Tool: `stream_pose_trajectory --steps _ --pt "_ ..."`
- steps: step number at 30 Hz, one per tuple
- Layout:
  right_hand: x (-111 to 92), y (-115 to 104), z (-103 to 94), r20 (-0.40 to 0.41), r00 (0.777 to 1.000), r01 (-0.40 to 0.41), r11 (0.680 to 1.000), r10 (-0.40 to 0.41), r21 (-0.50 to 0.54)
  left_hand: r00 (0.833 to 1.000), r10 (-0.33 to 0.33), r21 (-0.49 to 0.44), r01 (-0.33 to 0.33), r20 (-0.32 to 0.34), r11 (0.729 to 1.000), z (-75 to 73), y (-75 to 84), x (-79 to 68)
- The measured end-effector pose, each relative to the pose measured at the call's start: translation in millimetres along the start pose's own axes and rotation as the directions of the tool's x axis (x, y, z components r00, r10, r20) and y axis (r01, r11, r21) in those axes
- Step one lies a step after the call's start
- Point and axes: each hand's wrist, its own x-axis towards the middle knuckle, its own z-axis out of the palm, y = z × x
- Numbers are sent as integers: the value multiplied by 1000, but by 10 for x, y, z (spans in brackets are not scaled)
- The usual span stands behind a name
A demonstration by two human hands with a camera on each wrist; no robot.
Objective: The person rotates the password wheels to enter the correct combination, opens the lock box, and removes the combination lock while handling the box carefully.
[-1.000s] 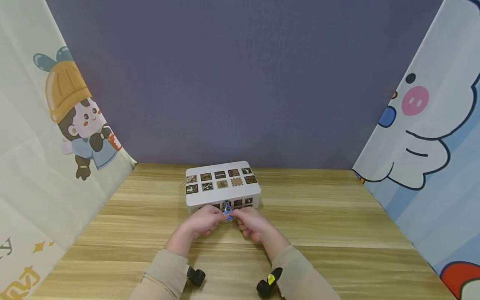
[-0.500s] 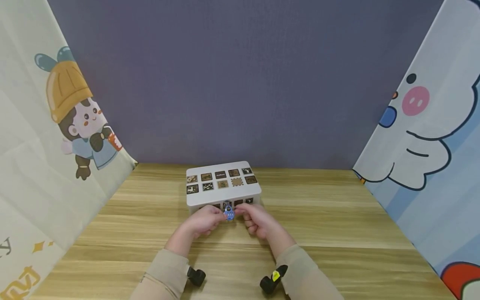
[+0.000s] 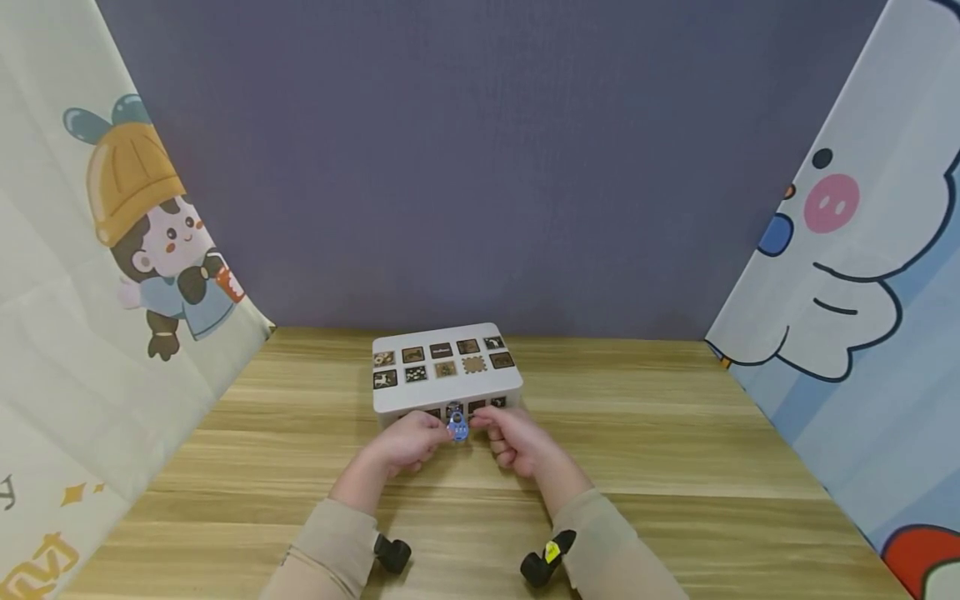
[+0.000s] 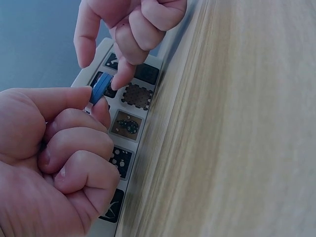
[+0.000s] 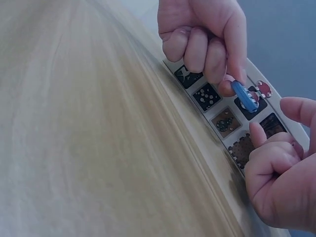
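Note:
A small blue combination padlock (image 3: 458,428) hangs at the metal clasp (image 3: 453,408) on the front of a white box (image 3: 448,388) with dark square pictures. My left hand (image 3: 411,439) pinches the padlock's left edge between thumb and index finger, its other fingers curled. Just to the right, my right hand (image 3: 519,442) holds nothing; in the right wrist view its thumb and index finger stand spread beside the padlock (image 5: 245,97), with a gap between. Its remaining fingers are bent. Whether the shackle is locked cannot be told.
The box rests on a wood-grain table (image 3: 637,433), close to the grey-purple back panel (image 3: 487,167). Cartoon-printed sheets (image 3: 45,275) flank the table on both sides. A black wrist camera (image 3: 392,553) sits at each cuff.
My right hand has let go of the padlock and moved slightly right, its thumb and index finger parting. The padlock's numbered face has turned more into view. My left hand stays put.

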Motion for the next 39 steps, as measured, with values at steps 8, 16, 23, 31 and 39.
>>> stream_pose_trajectory --steps 8,16,23,31,39 --pt "15 42 55 15 1000 15 999 -14 -43 1000 5 18 -5 -3 1000 4 18 -13" --pt "24 88 103 23 999 25 997 -24 -74 1000 7 17 -7 -1 1000 10 15 1" --pt "24 107 140 23 999 51 989 -48 -136 1000 15 24 -14 -10 1000 6 17 -17" --pt "18 113 182 21 998 57 988 -55 -141 1000 10 15 -10 -13 1000 12 30 -21" --pt "46 143 192 9 999 50 989 -50 -140 1000 8 18 -8 -15 1000 12 24 -17"
